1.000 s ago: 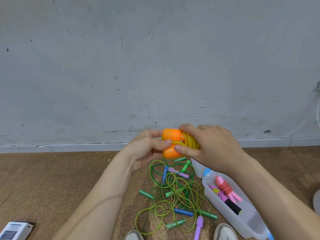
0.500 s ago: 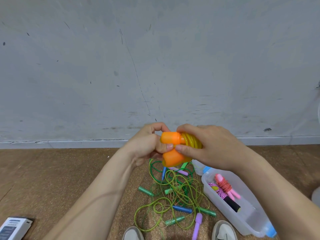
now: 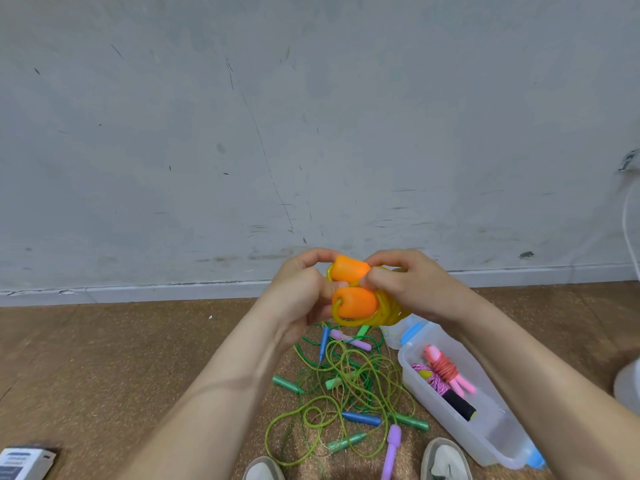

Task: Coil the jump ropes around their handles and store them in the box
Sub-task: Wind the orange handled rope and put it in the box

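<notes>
Jump ropes with green, blue and purple handles lie tangled on the floor at lower centre, not yet coiled. Two wound ropes sit in the clear box at lower right. At mid-frame both hands grip the orange-handled rope, which looks nearly wound. The left hand pinches the handle tips and the right hand clamps the yellow coils. Since a second ago, a yellow loop has appeared over the tips.

2 orange handles, yellow rope — clear box, blue clips.
</notes>
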Available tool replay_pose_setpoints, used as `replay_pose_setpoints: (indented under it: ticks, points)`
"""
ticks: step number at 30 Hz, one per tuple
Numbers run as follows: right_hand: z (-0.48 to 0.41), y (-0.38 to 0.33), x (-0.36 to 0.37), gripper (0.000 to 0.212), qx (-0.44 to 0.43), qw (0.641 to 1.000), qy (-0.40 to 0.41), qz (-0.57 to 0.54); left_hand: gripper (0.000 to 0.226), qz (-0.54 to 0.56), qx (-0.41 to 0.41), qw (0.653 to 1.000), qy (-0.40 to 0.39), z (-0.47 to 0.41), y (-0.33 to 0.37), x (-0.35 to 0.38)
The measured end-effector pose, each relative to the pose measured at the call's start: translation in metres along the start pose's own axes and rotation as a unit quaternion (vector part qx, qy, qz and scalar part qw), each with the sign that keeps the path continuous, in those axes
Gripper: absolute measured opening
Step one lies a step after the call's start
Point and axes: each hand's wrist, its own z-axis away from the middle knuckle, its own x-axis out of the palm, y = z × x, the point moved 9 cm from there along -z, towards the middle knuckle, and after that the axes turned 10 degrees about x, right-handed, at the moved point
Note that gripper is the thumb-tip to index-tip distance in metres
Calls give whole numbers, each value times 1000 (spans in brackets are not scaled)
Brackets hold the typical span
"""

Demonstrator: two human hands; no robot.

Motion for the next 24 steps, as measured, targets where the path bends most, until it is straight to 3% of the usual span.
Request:
replay_pose_setpoints:
  ticks: [5, 9, 13, 20, 24]
  points:
    - [0, 9, 2, 12, 28, 999, 3, -39, 41, 16, -32, 999, -28, 2, -5, 4]
    - [3, 8, 2, 24, 59, 984, -10, -170, 19, 96, 11, 995, -36, 3, 8, 8]
    - [-2, 12, 1, 28, 91, 960, -39, -263, 16, 199, 49, 977, -56, 5, 20, 12]
    - [1, 14, 19, 32, 112, 933, -139, -312, 12, 105, 163, 980, -33, 2, 31, 8]
    - [5, 7, 26, 44, 111, 902, -196, -369, 19, 142, 140, 976, -91, 5, 26, 21]
